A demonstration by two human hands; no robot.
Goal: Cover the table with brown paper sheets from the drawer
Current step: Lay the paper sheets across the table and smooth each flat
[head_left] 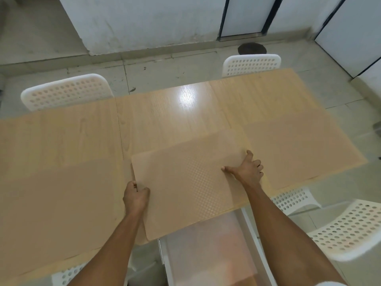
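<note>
the table [169, 120] is partly covered: one sheet [55, 195] lies at the left, another [305, 149] at the right, bare wood between. a third sheet [185, 182] is held over the near middle, above the open drawer [210, 254], pinched at its left edge by the closed left hand [135, 196] and gripped at its right edge by the right hand [246, 169]. it should be kept taut, squared to its neighbours and lowered flat.

The surface [165, 112] is pale wood-grain laminate, smooth and glossy enough to throw back a bright glare. The brown paper sheet [185, 182] looks matt, thin and faintly translucent, with a fine dotted texture showing through. The chairs [66, 91] are white moulded plastic, perforated with round holes. The drawer [249, 228] has white, smooth walls. The floor [160, 71] is dull, scuffed grey tile.
</note>
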